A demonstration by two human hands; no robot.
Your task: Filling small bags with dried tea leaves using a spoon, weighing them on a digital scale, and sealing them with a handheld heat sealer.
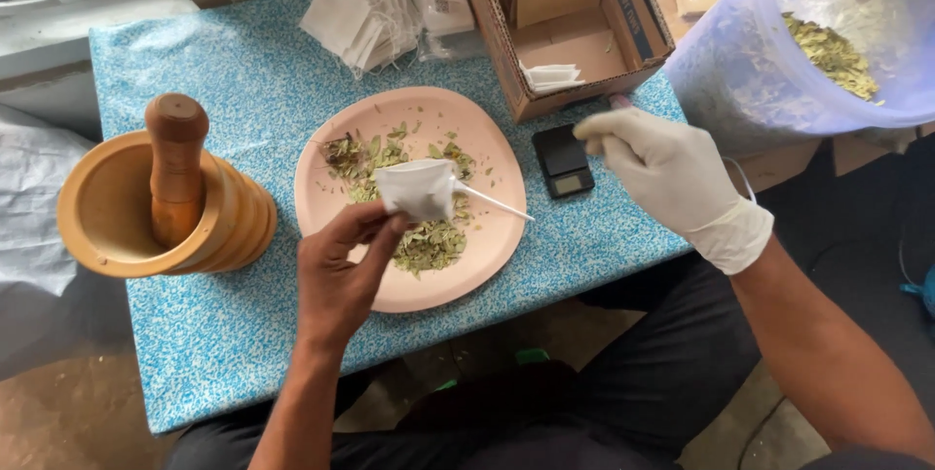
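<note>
On your table [224,334], the plate [487,265] of dried leaves [429,241] sits at the centre. The mortar [117,207], with the pestle [176,163] in it, stands at the left edge. The cardboard box [560,17] and sachet stack [365,12] lie along the far edge; the pocket scale [563,160] lies right of the plate.

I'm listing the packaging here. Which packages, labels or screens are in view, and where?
Cardboard box: brown, open, table's far edge.
Small scale: black, grey screen, right of the pink plate.
Plastic bag: clear, bluish, holds dried leaves, far right.
White sachets: stacked, left of the box.

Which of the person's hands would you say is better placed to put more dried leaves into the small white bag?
Probably the right hand: gloved and free beside the pink plate of dried leaves. The left hand holds the small white bag.
</note>
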